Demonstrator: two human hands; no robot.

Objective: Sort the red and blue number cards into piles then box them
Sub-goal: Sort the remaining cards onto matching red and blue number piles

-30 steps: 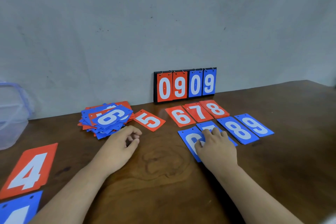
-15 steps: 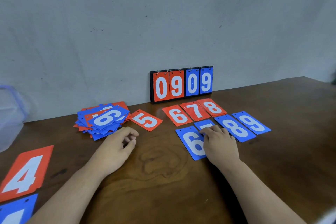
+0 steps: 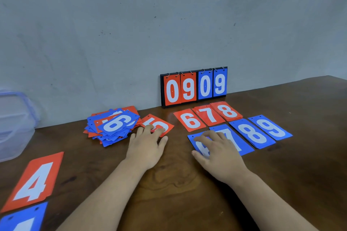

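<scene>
Head view: a cloudy clear-plastic box with a blue rim (image 3: 15, 124) sits at the left edge of the brown wooden tabletop (image 3: 174, 184). Its contents cannot be told. Outside one mixed red-and-blue card heap (image 3: 112, 125) lie five red number cards (image 3: 190, 120) (4, 5, 6, 7, 8) and five blue number cards (image 3: 251, 134). The left hand (image 3: 146, 142) has a slack grip, with its fingers flat on the red 5 card (image 3: 156, 119). The right hand (image 3: 217, 150) also grips nothing; it presses spread fingers on the leftmost blue row card (image 3: 201, 147).

Bare left hand (image 3: 145, 149), bare right hand (image 3: 220, 155)
</scene>
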